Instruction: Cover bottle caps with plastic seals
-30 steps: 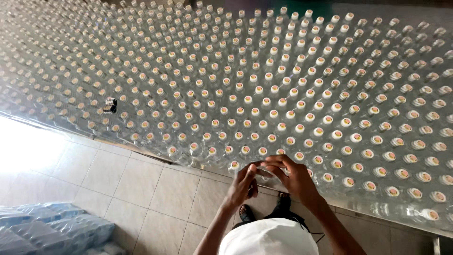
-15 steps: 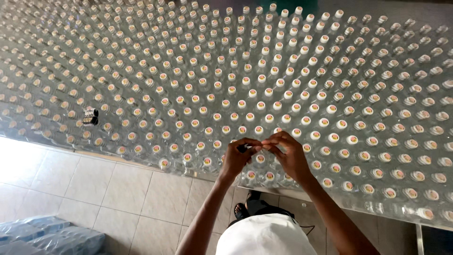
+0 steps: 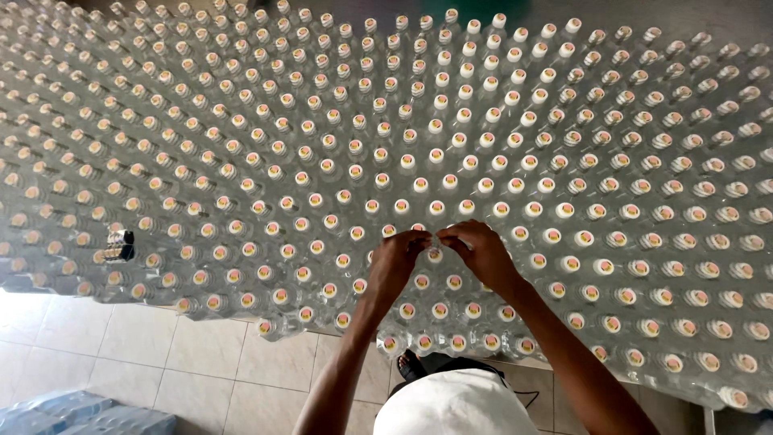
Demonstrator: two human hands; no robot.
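A wide field of clear plastic bottles with white caps (image 3: 419, 184) stands packed in rows, filling most of the head view. My left hand (image 3: 394, 262) and my right hand (image 3: 479, 251) meet over a bottle cap (image 3: 435, 254) a few rows in from the near edge. The fingertips of both hands pinch at something small around that cap; what they pinch is too small to make out. Both forearms reach up from the bottom of the view.
Beige floor tiles (image 3: 137, 354) show at the lower left, with plastic-wrapped bottle packs (image 3: 88, 419) in the corner. A small dark object (image 3: 119, 245) sits among the caps at the left. My white garment (image 3: 455, 407) and a dark shoe (image 3: 409, 366) are below.
Both hands have moved from the near edge of the bottles further in, a few rows up. The view has shifted forward, showing less floor.
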